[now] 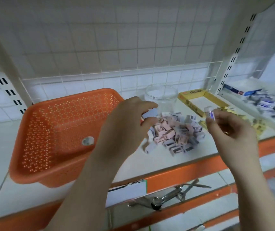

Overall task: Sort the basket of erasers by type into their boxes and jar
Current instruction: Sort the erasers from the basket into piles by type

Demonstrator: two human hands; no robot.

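A: Why is the orange basket [38, 130] almost bare, with only one small piece at its bottom?

B: I think the erasers were tipped out on the shelf [175, 157]. They lie now in a heap of erasers [175, 134] just right of the basket, pink and grey ones mixed, so each one is easy to see and to take.

A: And the two hands?

B: The left hand [125, 124] has its fingers curled round a pale grey eraser [150, 113], above the left edge of the heap. The right hand [230, 129] pinches a small eraser with purple wrapper [210, 114] between the fingertips, held up, probably to read its type.

A: Where should they go?

B: The clear jar [161, 95] stands open behind the heap, and the yellow box [198, 100] lies open beside it. Further right a white box [243, 90] stands by many blue-white erasers [270, 105]. The containers are near so that each drop is short.
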